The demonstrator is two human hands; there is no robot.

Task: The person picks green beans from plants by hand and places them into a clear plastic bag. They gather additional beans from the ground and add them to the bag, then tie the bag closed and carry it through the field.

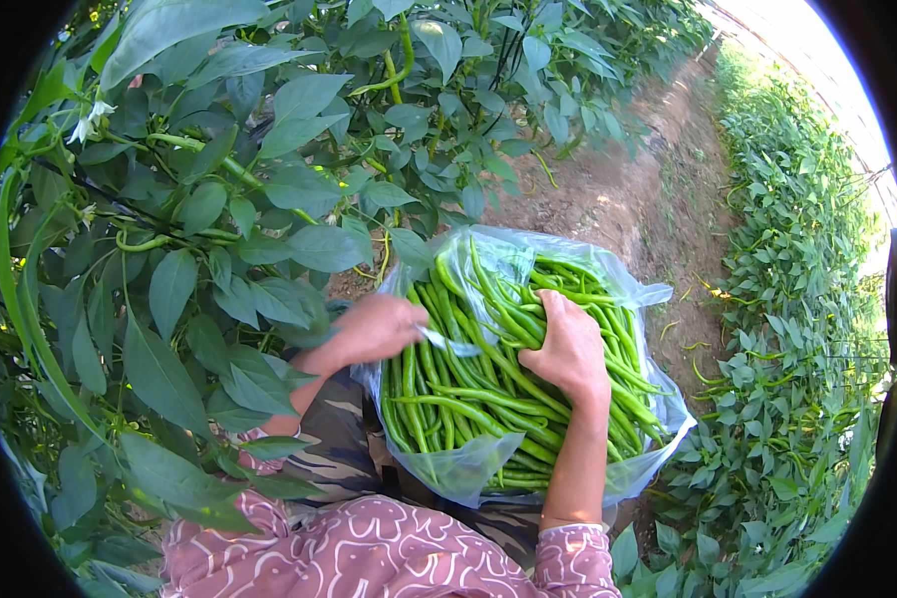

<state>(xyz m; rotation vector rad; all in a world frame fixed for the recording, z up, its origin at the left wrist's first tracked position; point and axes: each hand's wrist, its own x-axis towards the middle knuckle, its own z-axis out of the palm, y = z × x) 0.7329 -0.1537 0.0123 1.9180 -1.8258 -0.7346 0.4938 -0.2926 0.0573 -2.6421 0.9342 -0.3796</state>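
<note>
In front of my lap, a translucent plastic bag (pixel 646 478) gapes wide, packed with long green chili peppers (pixel 448 374). Most of the peppers lie lengthwise across one another. My right hand (pixel 572 340) is on top of the pile, thumb and fingers closed around a bunch of peppers pointing up and left. At the bag's left side, my left hand (pixel 385 325) is blurred and pinches a thin whitish plastic strip (pixel 452 344) that stretches over the peppers. Whether this strip belongs to the bag is unclear.
Leafy pepper plants (pixel 299 187) crowd in from the left and top, with some peppers hanging. A bare soil path (pixel 665 179) runs along the right of the bag. Beyond it stands another row of plants (pixel 785 299).
</note>
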